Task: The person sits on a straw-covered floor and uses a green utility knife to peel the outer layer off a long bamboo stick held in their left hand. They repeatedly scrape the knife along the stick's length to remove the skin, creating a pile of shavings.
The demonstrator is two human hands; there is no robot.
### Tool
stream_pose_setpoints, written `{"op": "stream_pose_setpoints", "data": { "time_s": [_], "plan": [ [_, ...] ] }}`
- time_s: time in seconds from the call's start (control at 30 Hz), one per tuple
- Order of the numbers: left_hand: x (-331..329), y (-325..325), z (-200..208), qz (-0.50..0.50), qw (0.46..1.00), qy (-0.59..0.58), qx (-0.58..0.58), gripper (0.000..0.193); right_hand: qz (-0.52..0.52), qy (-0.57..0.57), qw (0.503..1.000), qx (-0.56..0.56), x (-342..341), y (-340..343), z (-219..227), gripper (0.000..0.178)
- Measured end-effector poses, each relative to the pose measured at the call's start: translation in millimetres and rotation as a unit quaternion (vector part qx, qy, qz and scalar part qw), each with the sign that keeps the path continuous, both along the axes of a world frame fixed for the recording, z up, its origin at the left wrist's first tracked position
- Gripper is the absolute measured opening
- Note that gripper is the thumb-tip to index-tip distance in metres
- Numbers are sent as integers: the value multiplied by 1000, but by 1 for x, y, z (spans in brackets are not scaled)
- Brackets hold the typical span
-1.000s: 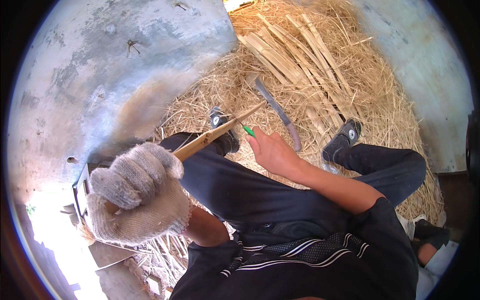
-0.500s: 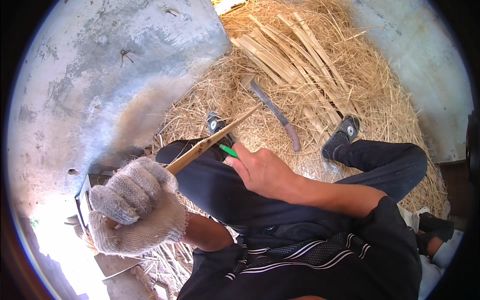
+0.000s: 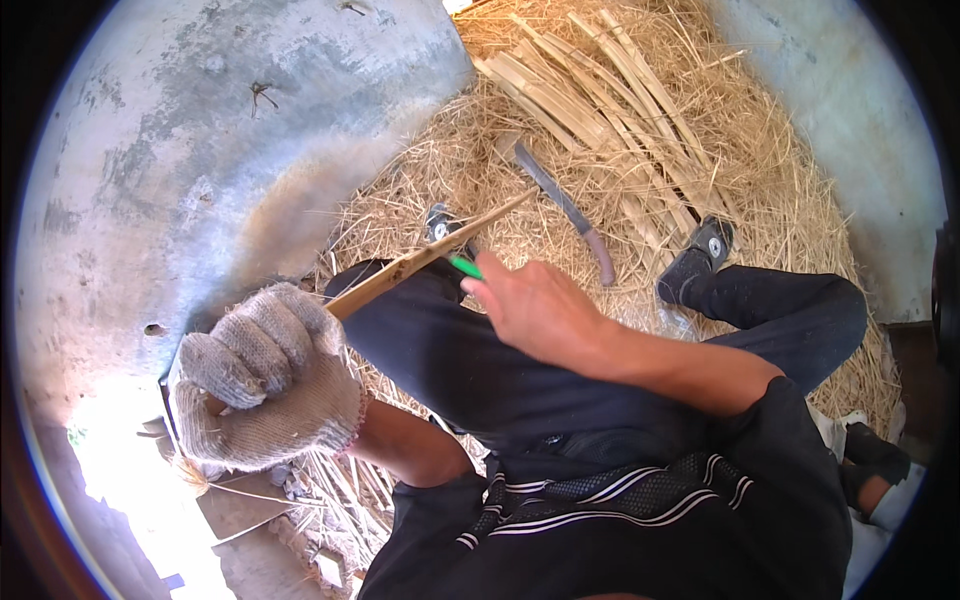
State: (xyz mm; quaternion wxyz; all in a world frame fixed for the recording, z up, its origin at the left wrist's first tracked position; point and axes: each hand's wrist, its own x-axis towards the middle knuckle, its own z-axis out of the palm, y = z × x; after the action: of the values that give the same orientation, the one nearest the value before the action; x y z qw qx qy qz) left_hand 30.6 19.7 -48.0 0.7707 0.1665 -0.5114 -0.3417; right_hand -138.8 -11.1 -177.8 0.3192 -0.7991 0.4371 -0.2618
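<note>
My left hand [image 3: 265, 385], in a grey knitted glove, is closed around a split bamboo strip [image 3: 385, 282]. The strip slants up to the right, and its narrow tip reaches over the straw. A short bit of its other end shows below the gloved fingers. Bare and closed, my right hand [image 3: 548, 312] grips a green-handled tool [image 3: 465, 267]. Only the green end shows, just beneath the strip; the rest of the tool is hidden by my hand, and I cannot tell if it touches the strip.
A machete [image 3: 562, 205] with a brown handle lies on the straw [image 3: 430, 170] beyond my hands. Several split bamboo strips [image 3: 600, 110] are piled at the far right of it. A grey wall [image 3: 250, 130] stands at left. Another person's foot [image 3: 870, 455] shows at lower right.
The whole view has shifted a little. My gloved left hand sits slightly higher with the strip, and my right hand has moved slightly up with it. Both grips are unchanged.
</note>
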Motion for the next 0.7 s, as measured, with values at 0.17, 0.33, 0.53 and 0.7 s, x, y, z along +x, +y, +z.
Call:
{"op": "stream_pose_setpoints", "data": {
  "time_s": [0.17,0.33,0.53,0.7],
  "plan": [
    [-3,-2,1,11,1000,-7,-8,31,-53,7,999,8,-4,-20,-26,28],
    [-2,0,-1,20,1000,6,-7,32,25,4,1000,-5,3,6,9,31],
    [-7,-4,3,26,999,12,-23,31,-24,65,993,95,-18,-31,-43,34],
    [-18,-5,4,60,998,21,-8,30,4,65,998,-25,-10,-17,-48,31]
  ]
}}
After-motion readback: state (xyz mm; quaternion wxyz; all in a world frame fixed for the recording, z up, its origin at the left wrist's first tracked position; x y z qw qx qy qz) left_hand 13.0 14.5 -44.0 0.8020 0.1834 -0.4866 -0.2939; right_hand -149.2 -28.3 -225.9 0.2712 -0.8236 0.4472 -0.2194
